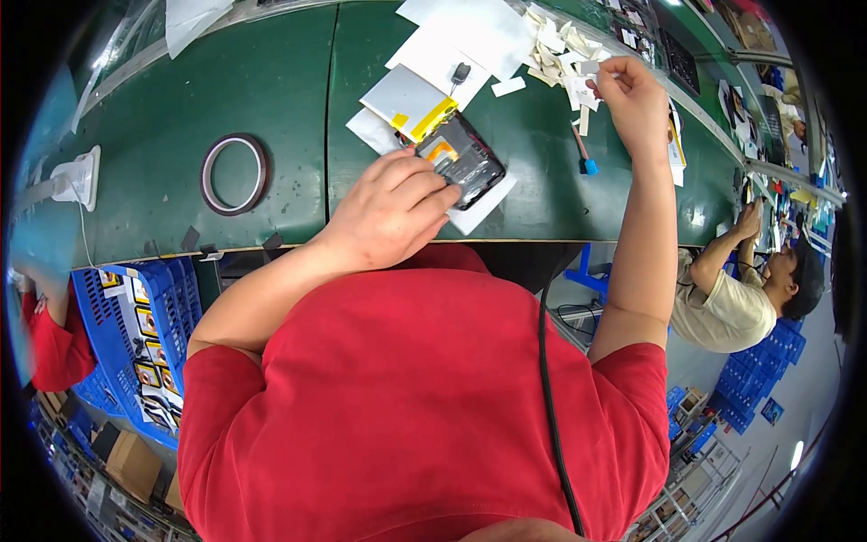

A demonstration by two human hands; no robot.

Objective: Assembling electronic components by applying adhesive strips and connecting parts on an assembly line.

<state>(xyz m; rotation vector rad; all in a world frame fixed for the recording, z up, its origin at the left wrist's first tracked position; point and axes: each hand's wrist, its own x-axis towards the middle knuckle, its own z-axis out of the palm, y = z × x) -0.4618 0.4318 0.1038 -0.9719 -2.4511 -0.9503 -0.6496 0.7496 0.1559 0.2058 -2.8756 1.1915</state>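
While left fingers (pixel 432 200) touch device (pixel 485 168) — table edge (pixel 533 240) near — room toward tape (pixel 263 176)

The black device (pixel 476 161) looks like hard plastic, glossy along its rim and duller across its open inside. Adjoining its far-left end, a flat pouch (pixel 397 93) shows smooth, silvery-grey, softly sheened skin, edged with shiny yellow tape (pixel 439 117). Beyond the device, white sheets (pixel 432 52) look like smooth paper; to its far right, the heaped strips (pixel 553 56) appear matt, thin and curling. Beneath the device, the green tabletop (pixel 289 99) is smooth, with a faint gloss and scuffs. Left of the device, the tape roll (pixel 260 173) has a smooth, slightly shiny side. Nearer the wearer than the device, the red shirt (pixel 406 388) is soft, matt cloth.
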